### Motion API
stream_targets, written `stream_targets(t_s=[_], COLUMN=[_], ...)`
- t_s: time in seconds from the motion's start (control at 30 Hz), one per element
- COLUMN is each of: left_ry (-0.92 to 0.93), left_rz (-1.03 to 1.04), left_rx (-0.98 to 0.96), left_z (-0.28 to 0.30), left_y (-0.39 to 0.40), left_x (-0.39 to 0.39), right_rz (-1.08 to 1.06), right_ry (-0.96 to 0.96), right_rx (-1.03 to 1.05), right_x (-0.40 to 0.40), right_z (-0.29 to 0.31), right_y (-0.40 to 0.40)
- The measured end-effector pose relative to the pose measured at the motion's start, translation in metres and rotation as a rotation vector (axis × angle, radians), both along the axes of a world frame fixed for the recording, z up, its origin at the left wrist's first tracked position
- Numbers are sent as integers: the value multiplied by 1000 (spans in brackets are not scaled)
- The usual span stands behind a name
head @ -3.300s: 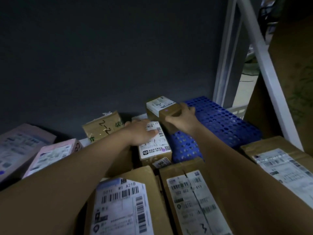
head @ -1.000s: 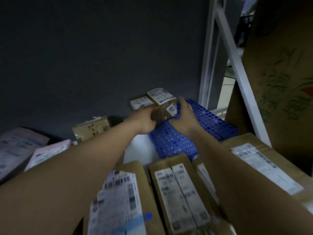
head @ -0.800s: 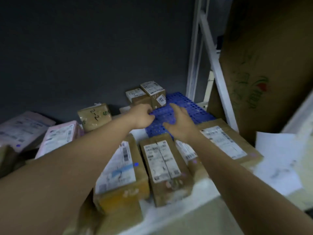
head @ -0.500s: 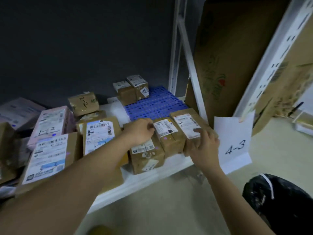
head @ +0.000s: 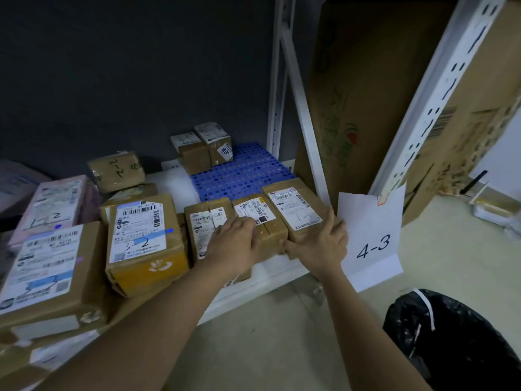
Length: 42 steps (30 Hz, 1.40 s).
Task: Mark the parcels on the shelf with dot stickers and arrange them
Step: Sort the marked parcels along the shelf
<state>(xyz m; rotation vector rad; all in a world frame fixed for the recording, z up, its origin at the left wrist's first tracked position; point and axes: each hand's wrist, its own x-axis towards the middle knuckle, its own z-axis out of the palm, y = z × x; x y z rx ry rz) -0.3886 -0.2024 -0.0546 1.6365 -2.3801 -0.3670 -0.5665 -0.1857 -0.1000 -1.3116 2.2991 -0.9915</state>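
Three brown parcels stand side by side at the front right of the white shelf [head: 270, 273]. My left hand [head: 234, 244] lies on top, fingers curled down at the left edge of the middle parcel [head: 255, 211], partly covering the left parcel [head: 204, 221]. My right hand [head: 318, 244] holds the front right corner of the right parcel [head: 293, 207], thumb along the front, fingers up its right side. Two small boxes [head: 201, 148] stand at the back on a blue perforated mat [head: 242, 173]. Small blue and purple dots show on parcels further left.
Left of the row are a "3-2" parcel [head: 141, 224], a large labelled box [head: 42, 266], a pink parcel [head: 53, 204] and a taped "2-2" bundle [head: 118, 170]. A "4-3" paper sign [head: 372, 238] hangs from the white upright [head: 439, 94]. A black bag [head: 451, 340] lies on the floor.
Both hands left the two small boxes at the back on the blue mat and came forward to the front row of parcels. My view pulled back from the shelf.
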Motion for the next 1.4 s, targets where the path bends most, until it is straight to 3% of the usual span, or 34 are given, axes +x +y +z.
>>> stream_targets(t_s=[0.2, 0.47, 0.63, 0.83, 1.13, 1.3, 1.4], left_ry=[-77, -53, 69, 91, -60, 40, -2], left_rz=[-30, -37, -2, 119, 273, 317, 289], left_rx=[-26, -35, 76, 77, 123, 91, 72], left_z=[3, 6, 20, 35, 6, -4, -12], left_y=[-6, -15, -38, -113, -250, -281, -295], left_x=[1, -2, 1, 19, 61, 68, 71], right_rz=[95, 130, 178, 132, 106, 158, 208], right_ry=[23, 299, 126, -96, 2, 31, 57], right_rx=[-134, -406, -460, -301, -147, -83, 9], right_x=[-6, -3, 6, 22, 38, 42, 46], right_z=[-1, 28, 53, 60, 34, 19, 18], right_y=[-4, 10, -25, -114, -254, -300, -312])
